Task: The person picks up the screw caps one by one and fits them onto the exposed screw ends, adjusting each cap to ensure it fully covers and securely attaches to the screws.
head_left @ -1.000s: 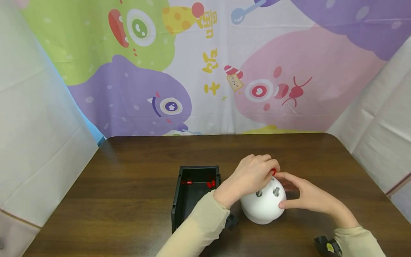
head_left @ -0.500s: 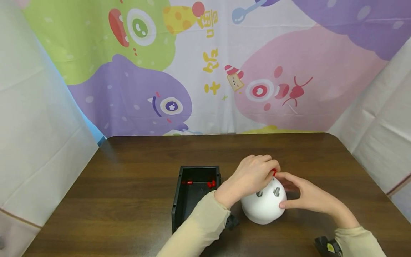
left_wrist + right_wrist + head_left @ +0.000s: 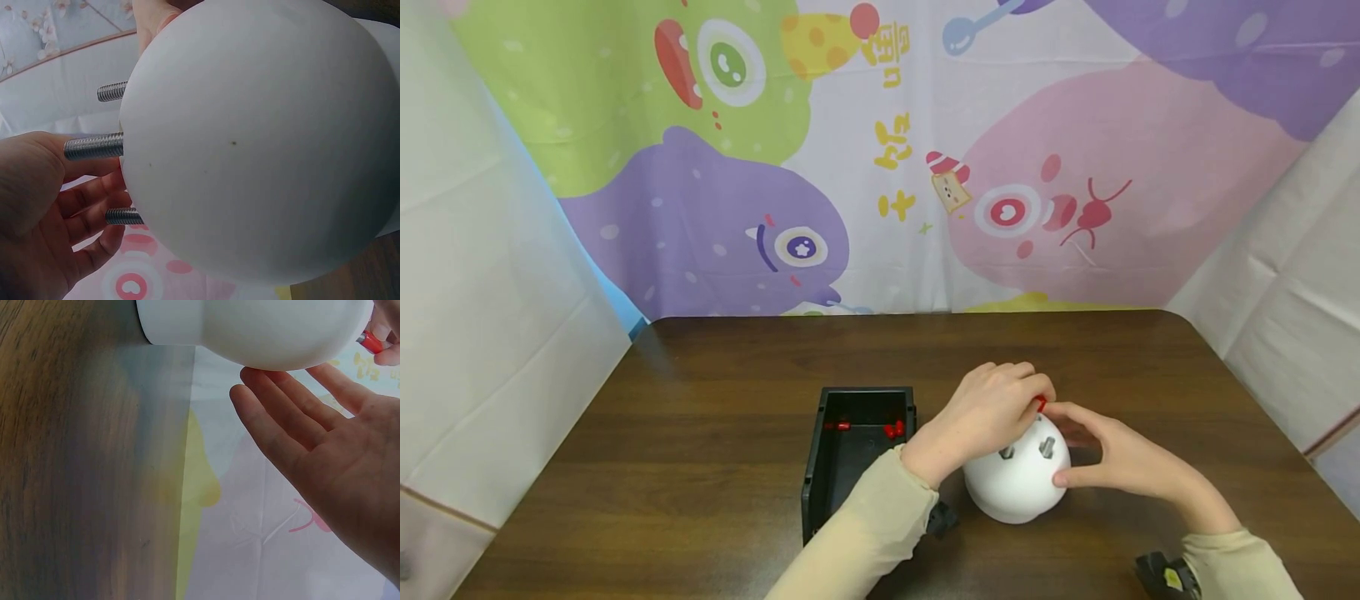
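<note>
A white dome [image 3: 1011,492] stands on the table with several threaded metal bolts [image 3: 1047,447] jutting from its top. Above it, my left hand [image 3: 988,412] pinches a small red cylindrical piece [image 3: 1041,404] at the far bolt. In the right wrist view, that red piece [image 3: 373,342] meets a dark metal end. My right hand [image 3: 1120,458] spans the dome's right side, thumb in front and fingers behind. Its fingers [image 3: 306,400] look nearly straight, with tips against the white surface. The left wrist view shows my left hand [image 3: 37,200] with fingers bent beyond the bolts [image 3: 94,147].
To the left of the dome is a black tray [image 3: 808,479], partly covered by my left forearm. Several small red pieces [image 3: 893,430] lie in it. A printed curtain [image 3: 895,250] hangs behind the wooden table [image 3: 700,467].
Both hands keep their places on the red piece and the dome. Only a very slight shift of the whole view shows.
</note>
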Action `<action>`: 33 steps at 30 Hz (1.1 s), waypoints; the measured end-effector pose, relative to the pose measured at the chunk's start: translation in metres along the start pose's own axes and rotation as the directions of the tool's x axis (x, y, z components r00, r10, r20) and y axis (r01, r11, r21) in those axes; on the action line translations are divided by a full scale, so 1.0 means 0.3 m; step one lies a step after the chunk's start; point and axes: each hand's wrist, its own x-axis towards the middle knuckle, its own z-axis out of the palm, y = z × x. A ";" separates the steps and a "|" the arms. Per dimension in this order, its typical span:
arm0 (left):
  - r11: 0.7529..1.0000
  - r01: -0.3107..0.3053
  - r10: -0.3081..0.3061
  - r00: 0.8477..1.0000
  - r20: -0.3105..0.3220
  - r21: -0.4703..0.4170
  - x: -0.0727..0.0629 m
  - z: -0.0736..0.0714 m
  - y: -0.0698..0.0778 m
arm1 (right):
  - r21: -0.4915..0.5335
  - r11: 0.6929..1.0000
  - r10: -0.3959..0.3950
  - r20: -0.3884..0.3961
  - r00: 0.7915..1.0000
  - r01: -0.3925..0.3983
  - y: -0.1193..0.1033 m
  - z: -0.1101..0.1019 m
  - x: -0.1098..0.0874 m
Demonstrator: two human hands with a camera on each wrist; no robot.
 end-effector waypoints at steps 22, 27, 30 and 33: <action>1.000 0.000 0.000 0.999 0.038 0.001 0.001 0.011 -0.001 | 0.005 1.000 0.007 0.000 1.000 -0.007 0.000 0.000 0.001; 1.000 0.002 -0.002 0.999 0.044 -0.004 0.002 0.016 -0.002 | 0.010 1.000 0.008 0.006 1.000 -0.008 0.006 0.001 0.000; 1.000 0.008 -0.007 0.999 0.050 -0.014 0.001 0.018 -0.002 | 0.009 1.000 0.010 0.007 1.000 -0.010 0.006 0.001 0.001; 1.000 0.011 -0.009 0.999 0.050 -0.028 0.001 0.021 -0.004 | 0.011 1.000 0.015 0.008 1.000 -0.015 0.005 0.000 0.002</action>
